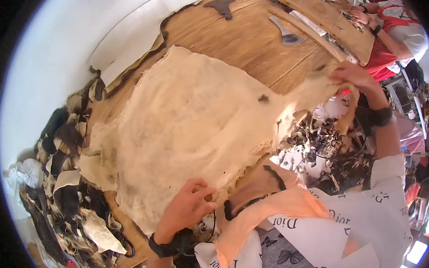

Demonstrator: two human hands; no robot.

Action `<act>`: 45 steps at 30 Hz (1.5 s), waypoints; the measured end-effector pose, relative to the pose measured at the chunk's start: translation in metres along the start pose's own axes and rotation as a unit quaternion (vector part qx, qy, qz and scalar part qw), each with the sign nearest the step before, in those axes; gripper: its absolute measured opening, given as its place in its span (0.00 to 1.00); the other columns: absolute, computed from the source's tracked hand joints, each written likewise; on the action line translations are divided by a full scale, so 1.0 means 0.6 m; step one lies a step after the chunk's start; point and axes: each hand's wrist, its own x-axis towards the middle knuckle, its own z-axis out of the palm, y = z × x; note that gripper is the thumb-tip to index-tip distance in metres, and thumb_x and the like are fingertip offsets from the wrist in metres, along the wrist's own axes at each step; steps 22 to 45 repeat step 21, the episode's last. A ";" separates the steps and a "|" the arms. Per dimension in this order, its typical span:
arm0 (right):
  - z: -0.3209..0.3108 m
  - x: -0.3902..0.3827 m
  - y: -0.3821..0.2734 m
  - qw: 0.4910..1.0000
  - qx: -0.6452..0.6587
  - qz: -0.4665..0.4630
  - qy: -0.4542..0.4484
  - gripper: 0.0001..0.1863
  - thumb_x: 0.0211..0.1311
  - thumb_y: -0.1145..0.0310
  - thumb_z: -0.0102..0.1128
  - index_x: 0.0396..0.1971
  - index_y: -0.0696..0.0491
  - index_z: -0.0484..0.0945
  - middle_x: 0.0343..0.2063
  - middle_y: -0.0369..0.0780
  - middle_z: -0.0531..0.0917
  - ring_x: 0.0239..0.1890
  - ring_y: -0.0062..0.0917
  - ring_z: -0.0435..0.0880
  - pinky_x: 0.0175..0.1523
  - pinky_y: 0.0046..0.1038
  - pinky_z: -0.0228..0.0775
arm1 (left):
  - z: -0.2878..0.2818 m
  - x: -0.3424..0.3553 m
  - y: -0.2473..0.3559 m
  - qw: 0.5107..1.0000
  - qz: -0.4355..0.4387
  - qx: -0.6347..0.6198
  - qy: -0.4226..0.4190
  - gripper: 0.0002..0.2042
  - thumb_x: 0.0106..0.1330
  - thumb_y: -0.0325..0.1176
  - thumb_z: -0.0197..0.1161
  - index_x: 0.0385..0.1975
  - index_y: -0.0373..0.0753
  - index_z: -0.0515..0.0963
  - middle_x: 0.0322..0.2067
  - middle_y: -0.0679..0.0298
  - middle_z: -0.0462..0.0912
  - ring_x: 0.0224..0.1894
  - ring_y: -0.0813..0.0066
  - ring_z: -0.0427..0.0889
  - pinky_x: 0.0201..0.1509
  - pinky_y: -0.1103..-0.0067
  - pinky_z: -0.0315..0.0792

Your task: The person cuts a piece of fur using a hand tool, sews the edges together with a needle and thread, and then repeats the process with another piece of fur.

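Note:
A large cream hide (189,120) lies spread, skin side up, over a wooden table. It has a small dark spot toward its right side and a ragged near edge. My left hand (189,205) is at that near edge, its fingers curled and pinching the rim. Out to the right, my right hand (354,75) holds the end of a narrow strip of the same hide, with its fingers bent over it. Part of this strip hangs down below the hand. Dark fuzzy bands circle both my wrists.
Fur scraps are heaped at the left (76,189) and below my right arm (327,147). A flat metal scraper (286,32) and a dark scrap (221,7) lie on the wooden table (248,40). A pale sheet (127,41) covers the far left. Another person (398,32) works at the far right.

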 end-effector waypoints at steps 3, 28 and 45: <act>0.017 0.039 0.059 0.861 -0.502 0.034 -0.067 0.12 0.52 0.68 0.55 0.34 0.58 0.74 0.25 0.41 0.78 0.25 0.25 0.78 0.32 0.28 0.71 | -0.003 -0.002 -0.003 0.999 -0.030 0.001 -0.038 0.13 0.57 0.33 0.58 0.41 0.36 0.74 0.41 0.59 0.70 0.34 0.67 0.75 0.39 0.77 0.70; 0.400 0.254 -0.096 0.729 -0.473 -0.486 -0.092 0.37 0.54 0.52 0.51 0.57 0.62 0.55 0.58 0.50 0.60 0.64 0.39 0.49 0.66 0.36 0.40 | -0.124 0.050 -0.223 0.772 -0.339 0.471 0.260 0.32 0.59 0.59 0.44 0.61 0.48 0.56 0.61 0.51 0.55 0.62 0.43 0.49 0.60 0.48 0.43; 0.400 0.254 -0.096 0.729 -0.473 -0.486 -0.092 0.37 0.54 0.52 0.51 0.57 0.62 0.55 0.58 0.50 0.60 0.64 0.39 0.49 0.66 0.36 0.40 | -0.124 0.050 -0.223 0.772 -0.339 0.471 0.260 0.32 0.59 0.59 0.44 0.61 0.48 0.56 0.61 0.51 0.55 0.62 0.43 0.49 0.60 0.48 0.43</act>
